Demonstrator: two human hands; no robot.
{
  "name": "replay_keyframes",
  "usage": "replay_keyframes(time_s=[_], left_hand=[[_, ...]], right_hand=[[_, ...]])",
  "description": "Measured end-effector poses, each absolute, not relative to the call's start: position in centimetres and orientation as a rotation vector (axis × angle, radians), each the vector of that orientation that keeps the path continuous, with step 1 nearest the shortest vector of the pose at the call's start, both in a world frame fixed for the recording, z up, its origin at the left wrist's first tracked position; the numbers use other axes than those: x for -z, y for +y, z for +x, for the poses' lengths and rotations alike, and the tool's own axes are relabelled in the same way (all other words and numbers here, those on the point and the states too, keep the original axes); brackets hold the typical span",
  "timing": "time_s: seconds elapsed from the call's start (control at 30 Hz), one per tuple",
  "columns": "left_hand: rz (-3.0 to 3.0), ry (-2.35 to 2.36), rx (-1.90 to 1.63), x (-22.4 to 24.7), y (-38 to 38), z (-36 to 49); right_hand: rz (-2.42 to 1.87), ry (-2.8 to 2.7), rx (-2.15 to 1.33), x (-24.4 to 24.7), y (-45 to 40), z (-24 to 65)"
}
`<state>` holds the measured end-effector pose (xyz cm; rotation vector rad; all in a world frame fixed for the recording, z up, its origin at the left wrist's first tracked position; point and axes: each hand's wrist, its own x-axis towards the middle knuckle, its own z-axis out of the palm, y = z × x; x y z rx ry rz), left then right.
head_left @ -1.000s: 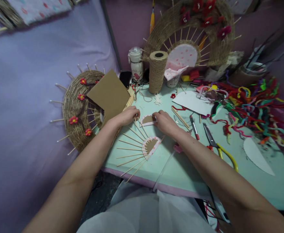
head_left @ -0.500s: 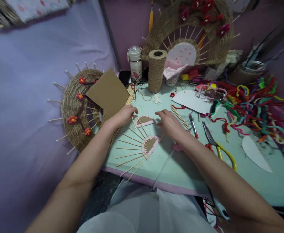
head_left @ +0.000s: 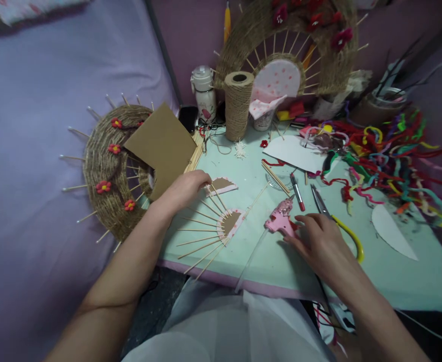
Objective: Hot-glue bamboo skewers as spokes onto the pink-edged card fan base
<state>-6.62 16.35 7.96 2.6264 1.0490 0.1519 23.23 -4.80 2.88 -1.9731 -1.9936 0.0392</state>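
Observation:
A small half-round cardboard piece [head_left: 228, 224] with a pink dotted edge lies on the table, thin bamboo sticks [head_left: 200, 230] fanning out from its curved side. My left hand [head_left: 190, 189] is closed at the far end of one bamboo stick [head_left: 217, 195], its fingertips pinched there. Just beyond the fan lies a second half-round piece [head_left: 223, 185], partly behind that stick. My right hand [head_left: 317, 239] is beside the handle of a pink glue gun [head_left: 281, 218], fingers apart and thumb by the grip. A clear glue stick [head_left: 251, 259] trails from the gun's back.
Yellow-handled scissors [head_left: 347, 236], a marker [head_left: 297, 192] and loose sticks [head_left: 276, 177] lie right of centre. A twine spool [head_left: 239, 108] and a bottle [head_left: 204, 95] stand behind. Tangled pipe cleaners [head_left: 390, 161] cover the right; a twine-wrapped arch [head_left: 105, 171] and cardboard [head_left: 164, 151] are left.
My right hand has moved right and nearer, from beside the half-round pieces to the glue gun, which now shows fully. My left hand stays by the stick. The view has shifted slightly.

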Motion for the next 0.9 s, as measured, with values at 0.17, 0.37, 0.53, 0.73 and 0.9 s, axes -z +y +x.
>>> replay_keyframes(time_s=[0.17, 0.37, 0.53, 0.73, 0.9], left_hand=[[2.726, 1.138, -0.066, -7.2, 16.3, -6.8], [2.74, 1.205, -0.012, -7.1, 15.5, -7.2], [2.76, 1.261, -0.013, -7.5, 15.0, -7.7], [2.792, 1.204, -0.013, -8.1, 14.8, -7.1], [2.71, 1.184, -0.158, -8.0, 14.3, -6.6]], right_hand=[[-2.168, -1.922, 0.034, -1.3, -5.5, 22.2], [-2.229, -1.91, -0.048, -0.9, -4.2, 21.5], [-2.169, -1.666, -0.132, -2.2, -3.6, 22.3], [-1.951, -1.193, -0.707, -4.0, -4.1, 22.8], [-1.646, -0.813, -1.124, -4.6, -5.0, 20.3]])
